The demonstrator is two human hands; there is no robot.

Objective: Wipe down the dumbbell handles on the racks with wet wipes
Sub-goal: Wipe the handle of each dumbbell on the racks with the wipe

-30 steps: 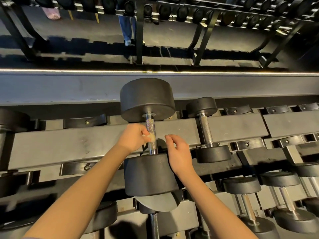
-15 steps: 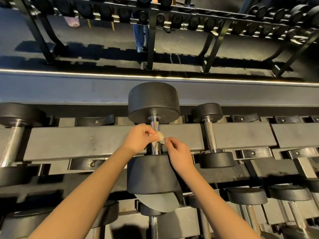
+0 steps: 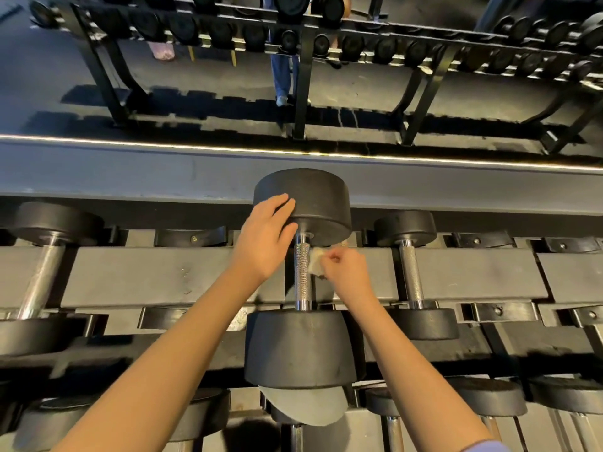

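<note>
The knurled handle [image 3: 302, 278] of the centre dumbbell lies across the rack [image 3: 156, 275] rails, between its two heads. The crumpled wet wipe [image 3: 315, 264] is pinched in the right hand [image 3: 346, 272], just beside the handle; contact cannot be confirmed. The left hand [image 3: 266, 239] rests, fingers straight, on the far head [image 3: 319, 197]. Expect a heavy, rigid dumbbell: steady it by a head. The wipe is limp and may snag on knurling. The handle's underside is hidden; lower dumbbells are cut off.
</note>
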